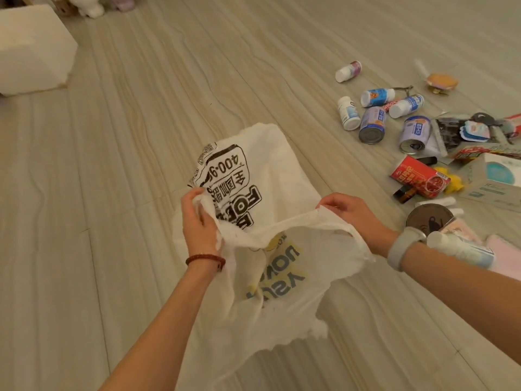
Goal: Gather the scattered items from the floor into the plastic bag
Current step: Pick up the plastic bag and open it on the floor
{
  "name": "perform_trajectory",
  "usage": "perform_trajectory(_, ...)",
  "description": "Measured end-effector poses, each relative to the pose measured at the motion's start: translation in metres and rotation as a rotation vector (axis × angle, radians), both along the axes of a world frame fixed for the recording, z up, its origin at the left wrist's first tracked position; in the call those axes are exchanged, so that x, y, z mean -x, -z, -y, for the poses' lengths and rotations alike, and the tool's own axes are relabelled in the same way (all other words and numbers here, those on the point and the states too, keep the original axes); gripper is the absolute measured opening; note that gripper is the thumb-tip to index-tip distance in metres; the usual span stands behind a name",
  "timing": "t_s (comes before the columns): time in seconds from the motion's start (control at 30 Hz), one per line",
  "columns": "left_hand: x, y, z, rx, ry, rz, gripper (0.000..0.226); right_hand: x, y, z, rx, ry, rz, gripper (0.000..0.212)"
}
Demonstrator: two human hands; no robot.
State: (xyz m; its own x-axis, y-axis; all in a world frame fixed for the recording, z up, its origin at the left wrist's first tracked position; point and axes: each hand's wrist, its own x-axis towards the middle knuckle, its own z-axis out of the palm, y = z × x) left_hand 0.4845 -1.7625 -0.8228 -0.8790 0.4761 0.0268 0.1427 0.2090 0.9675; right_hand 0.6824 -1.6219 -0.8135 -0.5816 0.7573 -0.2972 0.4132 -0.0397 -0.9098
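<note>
Bag [276, 198] edges are pinched in both hands: the left hand [197, 221] has its fingers [194, 197] curled around a bunched fold of white plastic at one side of the mouth, and the right hand [348, 213] grips the opposite rim with its fingertips tucked over the edge. Between the two grips the rim stretches taut, so the mouth gapes toward the person, while the rest of the bag hangs and spreads away from the fingers, black print on the far panel and yellow-backed lettering on the near one. A red bead bracelet [205, 259] circles the left wrist and a pale band [404, 248] the right. Beyond the right hand, well apart from the bag, the scattered things lie on the pale wood-grain floor [127, 136]: a red can [420, 180] nearest, two silver-blue cans [373, 125] on their sides farther out, several small white bottles [349, 112], a light box [496, 176], and a round dark lid [428, 221] just beside the right wrist. Far past the left hand sits a white block [31, 49].
</note>
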Motion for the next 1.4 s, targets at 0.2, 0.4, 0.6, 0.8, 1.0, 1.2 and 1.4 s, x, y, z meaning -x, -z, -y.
perform_trajectory(0.2,-0.018,0.002,0.031,0.490,0.541,-0.534,0.053,0.012,-0.012,-0.014,0.299,0.041,0.029,0.016)
perform_trajectory(0.4,-0.016,0.011,0.027,0.770,0.735,-1.093,0.056,0.017,-0.016,-0.022,0.505,-0.033,0.057,0.016)
perform_trajectory(0.6,-0.022,0.006,0.008,0.830,0.488,-0.799,0.029,0.029,-0.060,-0.017,0.153,-0.276,0.358,0.062)
perform_trajectory(0.8,-0.024,-0.005,-0.010,0.735,0.307,-0.439,0.020,0.029,-0.039,0.037,-0.424,-0.586,0.661,0.103)
perform_trajectory(1.0,-0.007,-0.006,0.000,0.323,0.251,0.344,0.014,0.001,0.000,0.027,-0.671,-0.552,0.656,0.051)
perform_trajectory(1.2,-0.014,0.005,0.022,0.482,0.345,-0.025,0.041,0.017,-0.023,0.000,-0.077,-0.300,0.219,0.013)
perform_trajectory(1.4,-0.022,-0.009,0.040,0.439,0.426,-0.658,0.066,0.049,-0.057,-0.017,-0.235,-0.287,0.282,0.003)
